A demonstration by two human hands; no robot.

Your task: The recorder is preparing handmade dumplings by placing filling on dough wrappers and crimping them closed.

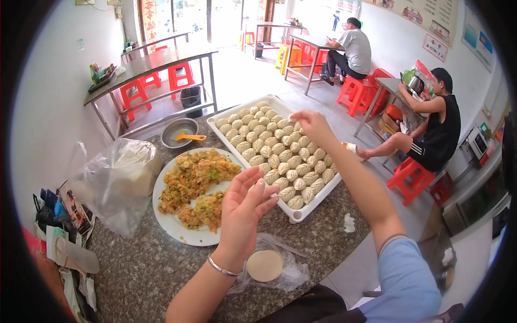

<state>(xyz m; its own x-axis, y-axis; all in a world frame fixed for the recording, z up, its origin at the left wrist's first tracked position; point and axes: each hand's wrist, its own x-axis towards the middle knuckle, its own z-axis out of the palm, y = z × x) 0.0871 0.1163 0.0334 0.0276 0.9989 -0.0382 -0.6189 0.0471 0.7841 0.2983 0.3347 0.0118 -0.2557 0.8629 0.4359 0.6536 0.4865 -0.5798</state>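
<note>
My right hand [313, 125] reaches over the far right side of a white plastic tray [296, 217], its fingertips at a pale dumpling [291, 118]. Rows of pleated dumplings [285, 155] fill the tray. Nearer to me, my left hand [247, 206] is raised with its fingers apart and nothing in it. Left of it lies a white plate [161, 221] with chopped vegetable filling [194, 171]. Round dough wrappers [265, 265], perhaps stacked, rest on clear plastic film [297, 274] below my left hand.
A metal bowl [167, 130] with an orange-handled tool [190, 137] stands behind the plate. Left of the plate is a plastic bag [133, 169] holding something pale. A crumpled tissue [349, 223] lies at the counter's right. Two people sit at tables beyond.
</note>
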